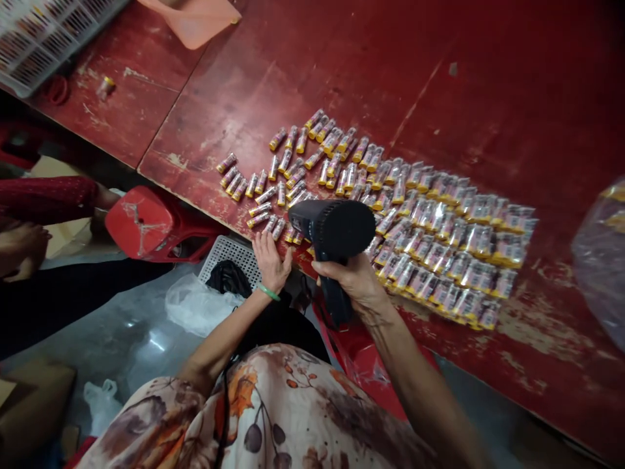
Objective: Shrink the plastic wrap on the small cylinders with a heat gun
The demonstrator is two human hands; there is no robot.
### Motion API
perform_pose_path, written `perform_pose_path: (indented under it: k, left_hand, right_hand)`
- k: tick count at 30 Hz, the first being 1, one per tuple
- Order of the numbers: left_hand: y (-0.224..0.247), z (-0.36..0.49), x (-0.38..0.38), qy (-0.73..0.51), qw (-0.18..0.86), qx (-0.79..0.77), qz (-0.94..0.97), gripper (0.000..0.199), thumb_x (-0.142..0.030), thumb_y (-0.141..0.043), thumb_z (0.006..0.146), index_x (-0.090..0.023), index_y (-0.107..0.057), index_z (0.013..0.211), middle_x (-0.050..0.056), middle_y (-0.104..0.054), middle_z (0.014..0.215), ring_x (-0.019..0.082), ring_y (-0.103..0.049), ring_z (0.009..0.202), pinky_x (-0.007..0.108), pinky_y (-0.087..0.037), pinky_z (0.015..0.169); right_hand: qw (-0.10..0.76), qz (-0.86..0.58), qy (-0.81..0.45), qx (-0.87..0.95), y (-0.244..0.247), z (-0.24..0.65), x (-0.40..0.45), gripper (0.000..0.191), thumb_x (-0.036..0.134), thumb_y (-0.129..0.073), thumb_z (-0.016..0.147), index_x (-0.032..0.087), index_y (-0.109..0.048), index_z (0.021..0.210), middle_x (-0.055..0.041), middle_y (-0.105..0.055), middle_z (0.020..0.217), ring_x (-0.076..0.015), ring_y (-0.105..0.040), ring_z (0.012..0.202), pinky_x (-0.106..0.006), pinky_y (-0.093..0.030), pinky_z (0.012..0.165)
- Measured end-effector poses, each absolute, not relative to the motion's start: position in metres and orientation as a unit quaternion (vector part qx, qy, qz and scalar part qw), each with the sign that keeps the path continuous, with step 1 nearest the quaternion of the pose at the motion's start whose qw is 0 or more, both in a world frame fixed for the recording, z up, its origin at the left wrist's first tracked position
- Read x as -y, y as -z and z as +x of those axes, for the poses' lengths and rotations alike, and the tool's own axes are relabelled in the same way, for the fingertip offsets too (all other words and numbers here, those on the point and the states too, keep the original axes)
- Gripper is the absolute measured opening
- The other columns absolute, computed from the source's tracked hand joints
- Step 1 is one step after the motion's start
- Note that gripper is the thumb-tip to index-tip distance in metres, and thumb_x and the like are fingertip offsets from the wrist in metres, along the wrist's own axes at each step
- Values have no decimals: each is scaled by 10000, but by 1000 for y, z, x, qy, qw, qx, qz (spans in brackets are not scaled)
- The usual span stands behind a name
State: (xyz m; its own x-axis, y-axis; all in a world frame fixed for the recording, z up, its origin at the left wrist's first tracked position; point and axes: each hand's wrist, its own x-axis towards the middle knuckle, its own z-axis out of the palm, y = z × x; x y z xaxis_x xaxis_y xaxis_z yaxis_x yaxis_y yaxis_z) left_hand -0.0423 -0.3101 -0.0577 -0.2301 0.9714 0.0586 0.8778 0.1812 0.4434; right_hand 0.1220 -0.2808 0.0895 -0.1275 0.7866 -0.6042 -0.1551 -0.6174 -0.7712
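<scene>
My right hand (356, 280) is wrapped round the handle of a black hair dryer (336, 225), its nozzle pointing left over the table. At the table's front edge my left hand (272, 264), a green bangle on its wrist, has its fingers stretched out beside the nearest small tubes. The small clear tubes (258, 210) with yellow caps and purple-printed wraps lie loosely scattered on the left. To the right more wrapped tubes (446, 228) lie packed in dense rows. The dryer hides some tubes beneath it.
The worn red table (517, 98) carries a white basket (53, 45), an orange sheet (195, 19) and a lone tube (106, 86). A plastic bag (603, 254) is at far right. Below stand a red stool (141, 221) and a perforated crate (229, 254). Another person's arm (49, 198) shows at left.
</scene>
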Motion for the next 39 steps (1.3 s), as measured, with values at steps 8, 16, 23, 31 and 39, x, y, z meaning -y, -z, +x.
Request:
perform_pose_path:
  k: [8,16,23,31,39]
  left_hand:
    - [74,-28,305,-204,144,-751,612,867,-527,-594,872,20,-310,1482,315,-293,1577,415,-75,1534,636,-139,1232]
    - [80,-81,348,-255,118,-687,670,770,-155,-463,818,-35,-225,1540,249,-299,1599,321,-78,1552,594,-162,1249]
    - [79,-63,289,-303,90,-664,677,552,-230,-388,969,-58,-334,1491,234,-355,1576,280,-97,1554,558,-195,1259]
    - [82,0,221,-212,134,-647,720,557,-343,-417,998,-44,-415,1469,246,-305,1599,332,-114,1546,605,-161,1245]
    - [66,-11,202,-158,141,-647,732,464,-372,-492,979,-185,-568,1397,189,-427,1549,375,-258,1508,654,-141,1218]
  right_hand:
    - [289,-629,-669,270,-117,146,301,299,337,-876,541,184,-676,702,7,-624,534,-153,-550,429,-262,-432,402]
    - [249,-599,-706,282,-117,148,327,258,329,-852,575,168,-678,676,-9,-617,536,-138,-526,446,-258,-417,416]
    - [343,-633,-657,225,-113,149,312,353,371,-886,536,176,-687,752,-6,-651,575,-147,-565,427,-247,-445,378]
    - [423,-658,-590,200,-127,162,314,399,296,-885,543,209,-679,873,19,-660,608,-151,-593,420,-240,-479,362]
    - [417,-660,-607,149,-132,153,312,429,331,-878,545,195,-665,892,22,-649,592,-154,-582,422,-247,-469,369]
